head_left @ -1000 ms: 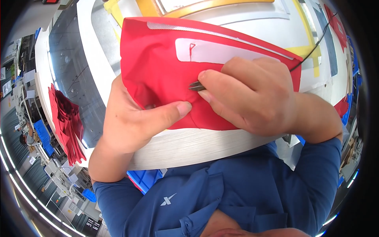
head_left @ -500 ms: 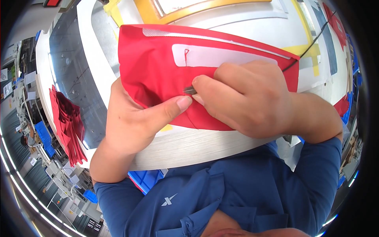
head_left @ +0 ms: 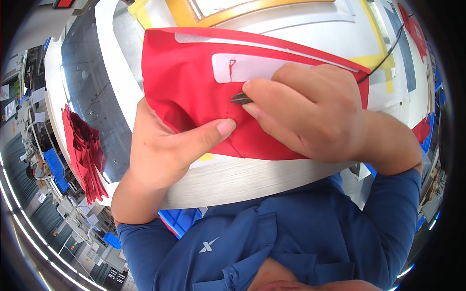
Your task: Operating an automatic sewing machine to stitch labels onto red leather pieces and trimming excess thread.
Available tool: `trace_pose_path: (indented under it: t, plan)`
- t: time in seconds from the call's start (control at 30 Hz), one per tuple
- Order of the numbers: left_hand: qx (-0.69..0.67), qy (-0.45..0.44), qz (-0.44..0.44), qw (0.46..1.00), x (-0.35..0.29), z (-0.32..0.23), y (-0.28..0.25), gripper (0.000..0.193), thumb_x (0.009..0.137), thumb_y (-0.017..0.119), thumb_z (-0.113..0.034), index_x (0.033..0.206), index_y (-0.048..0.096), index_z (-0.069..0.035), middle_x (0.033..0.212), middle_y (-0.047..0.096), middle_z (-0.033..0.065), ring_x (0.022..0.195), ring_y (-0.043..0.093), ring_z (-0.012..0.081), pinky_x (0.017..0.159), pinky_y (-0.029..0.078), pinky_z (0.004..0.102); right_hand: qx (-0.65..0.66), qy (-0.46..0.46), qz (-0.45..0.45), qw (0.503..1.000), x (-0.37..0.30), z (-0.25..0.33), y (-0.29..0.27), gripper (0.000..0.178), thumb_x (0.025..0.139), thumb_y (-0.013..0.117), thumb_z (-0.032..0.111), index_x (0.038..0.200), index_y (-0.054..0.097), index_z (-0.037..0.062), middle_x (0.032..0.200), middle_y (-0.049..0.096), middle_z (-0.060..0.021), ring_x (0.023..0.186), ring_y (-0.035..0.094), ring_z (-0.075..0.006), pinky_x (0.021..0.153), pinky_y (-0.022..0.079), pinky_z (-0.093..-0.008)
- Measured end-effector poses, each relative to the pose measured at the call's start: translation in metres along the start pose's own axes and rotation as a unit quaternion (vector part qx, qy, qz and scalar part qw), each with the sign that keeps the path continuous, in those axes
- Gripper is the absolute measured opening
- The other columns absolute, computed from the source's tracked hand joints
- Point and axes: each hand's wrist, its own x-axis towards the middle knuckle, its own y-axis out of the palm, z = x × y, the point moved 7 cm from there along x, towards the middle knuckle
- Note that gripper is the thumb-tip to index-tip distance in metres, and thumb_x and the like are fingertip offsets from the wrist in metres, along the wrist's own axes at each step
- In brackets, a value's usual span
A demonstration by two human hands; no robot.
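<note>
A red fabric piece [head_left: 189, 82] with a white patch [head_left: 242, 68] and white strip lies over the white worktable [head_left: 233, 179]. My left hand [head_left: 165, 150] grips the fabric's lower left edge, thumb pressed on top and fingers beneath. My right hand [head_left: 306, 111] rests on the fabric and pinches a small dark metal tool [head_left: 240, 99], likely tweezers or snips, its tip touching the cloth just below the white patch.
A pile of red fabric pieces [head_left: 85, 150] hangs at the table's left end. Yellow tape marks [head_left: 374, 60] and a black cable [head_left: 388, 48] lie on the table at the right. Blue bins [head_left: 182, 220] sit below the table edge.
The fabric and both hands have shifted slightly left and up in view. My right hand has moved the tool tip closer to the white patch.
</note>
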Motion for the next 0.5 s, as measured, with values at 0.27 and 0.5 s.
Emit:
trace_pose_path:
  t: [0.27, 0.5]
  plan:
    - [0.002, 0.009, -0.018, 1.0, -0.0028, -0.0046, 0.0034, 0.045, 0.096, 0.08, 0.004, 0.138, 0.064, 0.006, 0.125, 0.077, 0.0134, 0.113, 0.074, 0.0191, 0.1, 0.059, 0.0356, 0.001, -0.016, -0.019, 1.0, 0.001, 0.0031, -0.0005, 0.033, 0.08, 0.089, 0.011, 0.11, 0.077, 0.0019, 0.082, 0.066, -0.005, 0.062, 0.064, -0.0175, 0.051, 0.045, -0.0318]
    - [0.053, -0.042, -0.03, 0.997, -0.0064, 0.0013, -0.0019, 0.066, 0.089, 0.081, 0.008, 0.15, 0.054, 0.003, 0.139, 0.07, 0.0166, 0.127, 0.07, 0.0271, 0.112, 0.055, 0.0436, 0.035, -0.011, 0.002, 0.999, 0.0038, 0.0053, 0.0038, 0.026, 0.084, 0.085, 0.009, 0.108, 0.076, 0.0032, 0.079, 0.061, -0.0033, 0.059, 0.062, -0.0155, 0.048, 0.042, -0.0298]
